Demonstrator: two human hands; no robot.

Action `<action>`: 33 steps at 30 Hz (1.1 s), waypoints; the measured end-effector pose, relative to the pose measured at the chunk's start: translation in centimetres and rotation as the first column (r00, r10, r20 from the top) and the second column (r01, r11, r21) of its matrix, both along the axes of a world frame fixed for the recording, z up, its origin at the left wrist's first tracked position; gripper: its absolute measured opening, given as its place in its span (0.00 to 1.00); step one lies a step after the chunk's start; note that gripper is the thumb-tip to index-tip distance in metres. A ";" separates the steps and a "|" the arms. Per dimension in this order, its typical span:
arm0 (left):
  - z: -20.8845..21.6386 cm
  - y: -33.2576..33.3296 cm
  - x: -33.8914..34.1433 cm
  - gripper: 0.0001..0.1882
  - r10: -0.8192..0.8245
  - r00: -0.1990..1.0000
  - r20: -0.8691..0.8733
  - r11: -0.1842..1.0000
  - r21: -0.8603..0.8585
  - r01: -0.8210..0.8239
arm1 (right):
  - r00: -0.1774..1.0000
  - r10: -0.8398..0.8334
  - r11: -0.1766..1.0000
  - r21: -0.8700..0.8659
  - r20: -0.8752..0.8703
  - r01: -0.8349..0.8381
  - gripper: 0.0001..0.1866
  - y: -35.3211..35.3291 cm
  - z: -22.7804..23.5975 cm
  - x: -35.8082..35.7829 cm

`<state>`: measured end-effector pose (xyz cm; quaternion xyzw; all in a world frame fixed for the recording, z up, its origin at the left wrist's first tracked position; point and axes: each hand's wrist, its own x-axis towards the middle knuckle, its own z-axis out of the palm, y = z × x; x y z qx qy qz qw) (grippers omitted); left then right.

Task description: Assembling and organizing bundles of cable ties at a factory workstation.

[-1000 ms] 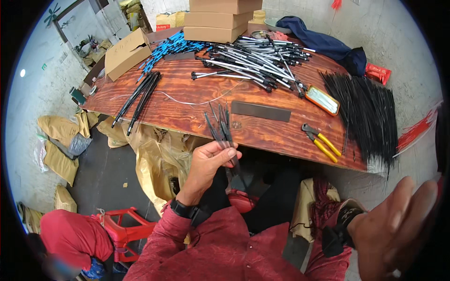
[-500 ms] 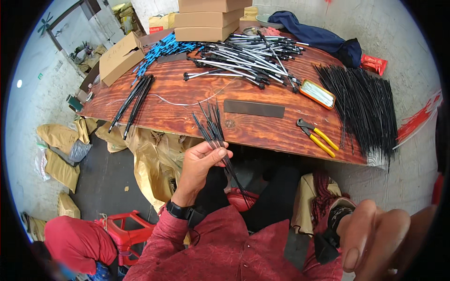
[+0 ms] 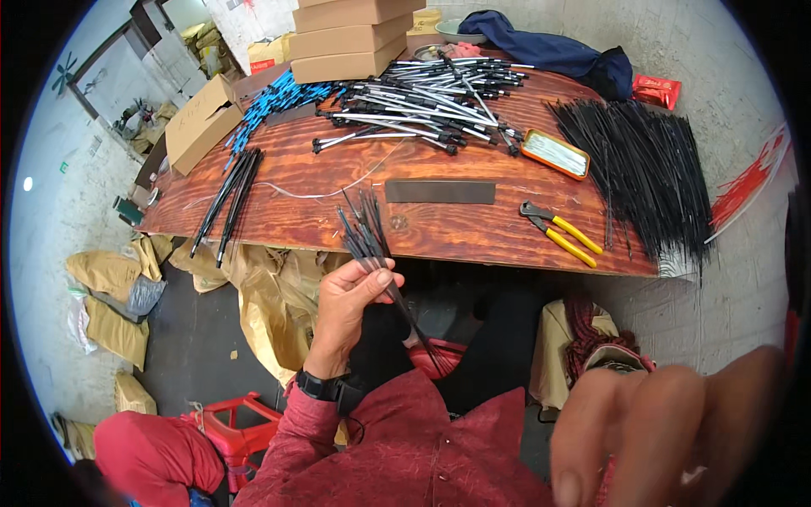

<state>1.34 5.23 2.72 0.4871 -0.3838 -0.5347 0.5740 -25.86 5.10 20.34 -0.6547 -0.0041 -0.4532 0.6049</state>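
Observation:
My left hand [image 3: 345, 306] is closed around a bundle of thin black rods [image 3: 368, 240]. Their upper ends fan out in front of the table edge, and the lower ends slant down toward my lap. Large and blurred at the lower right, my right hand [image 3: 659, 431] is close to the camera with its fingers bent; whatever may be between them is hidden. Yellow-handled pliers [image 3: 562, 235] lie on the wooden table [image 3: 321, 221] near its front edge. A dark flat strip [image 3: 439, 192] lies beyond the bundle. At the table's right is a big heap of thin black rods [image 3: 646, 169].
White-and-black rods [image 3: 422, 106] and blue rods [image 3: 279, 106] lie in piles farther back, near stacked cardboard boxes [image 3: 346, 63]. A small orange-rimmed tin [image 3: 555, 155] holds pale sticks. Two black bundles [image 3: 228, 203] rest at the left. A red stool [image 3: 236, 427] stands lower left.
The view has shifted slightly, so the table sits a little higher and further left. My right hand has moved left and its fingers hang lower. The left hand keeps its bundle.

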 end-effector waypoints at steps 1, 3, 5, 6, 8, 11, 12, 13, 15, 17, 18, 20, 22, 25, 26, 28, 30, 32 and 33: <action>-0.1 0.3 -0.5 0.14 -0.005 1.000 -0.004 1.000 0.005 0.005 | 1.000 0.005 1.000 0.002 0.017 -0.005 0.10 0.3 -0.6 -1.7; -0.1 -0.5 -0.2 0.14 -0.033 0.999 -0.007 0.999 -0.005 0.033 | 0.998 0.000 1.000 -0.014 0.055 0.001 0.11 1.5 -2.6 -4.4; -0.1 -0.4 -0.3 0.14 -0.032 0.999 -0.010 0.999 -0.002 0.032 | 0.997 -0.008 1.000 -0.010 0.075 0.009 0.11 0.9 -2.5 -5.7; -0.1 -0.4 -0.2 0.14 -0.031 0.999 -0.013 1.000 0.000 0.031 | 0.996 -0.013 1.000 -0.008 0.084 0.014 0.11 1.1 -2.0 -1.6; -0.2 -0.3 -0.4 0.14 -0.029 0.999 -0.019 1.000 0.001 0.029 | 0.995 -0.020 1.000 -0.006 0.101 0.020 0.11 1.5 -3.5 -5.6; -0.3 -0.2 0.0 0.14 -0.014 1.000 -0.017 1.000 0.006 0.014 | 0.991 -0.025 1.000 -0.006 0.133 0.026 0.11 1.1 -3.3 -3.7; -0.2 -0.4 0.3 0.14 -0.008 1.000 -0.015 1.000 0.007 0.008 | 0.989 -0.023 1.000 -0.005 0.144 0.024 0.11 3.2 -5.3 -7.6; 0.0 -0.5 0.3 0.14 -0.007 1.000 -0.023 1.000 -0.009 0.007 | 0.989 -0.024 1.000 0.000 0.149 0.024 0.11 1.5 -4.9 -9.3; 0.0 0.8 0.9 0.14 0.027 0.999 -0.023 0.999 -0.017 -0.027 | 0.985 0.000 0.999 0.035 0.172 -0.006 0.11 2.7 -5.8 -8.8; 0.0 -0.8 -1.1 0.14 -0.061 0.998 -0.031 0.998 -0.024 0.060 | 0.979 -0.087 0.996 0.015 0.185 0.086 0.11 -14.4 4.3 2.0; 0.0 -2.2 -2.8 0.14 -0.141 0.989 -0.041 0.990 -0.029 0.139 | 0.969 -0.163 0.986 -0.002 0.187 0.166 0.11 -20.2 8.4 3.6; -0.3 -0.8 -0.4 0.14 -0.038 0.999 -0.012 0.999 0.010 0.038 | 0.969 -0.073 0.997 0.025 0.235 0.069 0.11 -19.0 5.1 5.1; -0.4 -0.1 0.1 0.14 -0.019 1.000 -0.014 1.000 0.007 0.019 | 0.964 -0.064 0.998 0.039 0.259 0.056 0.12 -11.4 0.2 -0.5; -0.3 0.3 0.3 0.14 -0.020 0.999 -0.027 1.000 -0.002 0.020 | 0.959 -0.076 0.997 0.034 0.273 0.069 0.12 2.5 -8.6 -16.2; -0.3 0.5 1.0 0.13 -0.008 0.999 -0.032 1.000 0.002 0.008 | 0.960 -0.071 0.997 0.032 0.273 0.065 0.12 5.9 -10.9 -21.3; -0.3 -0.3 0.3 0.13 -0.047 0.999 -0.027 0.999 0.009 0.047 | 0.949 -0.118 0.993 0.036 0.291 0.113 0.12 9.2 -13.8 -29.2; 0.3 -0.1 -0.1 0.13 -0.035 0.999 -0.020 0.999 -0.002 0.035 | 0.938 -0.126 0.992 0.054 0.322 0.115 0.12 9.0 -13.9 -29.9; 0.4 -0.5 -1.1 0.13 -0.048 0.999 -0.011 0.999 -0.011 0.048 | 0.924 -0.149 0.989 0.060 0.351 0.137 0.12 4.3 -9.6 -15.9; 0.2 -0.9 -1.2 0.13 -0.061 0.998 -0.016 0.998 -0.012 0.061 | 0.921 -0.151 0.988 0.048 0.360 0.144 0.12 3.7 -8.9 -13.2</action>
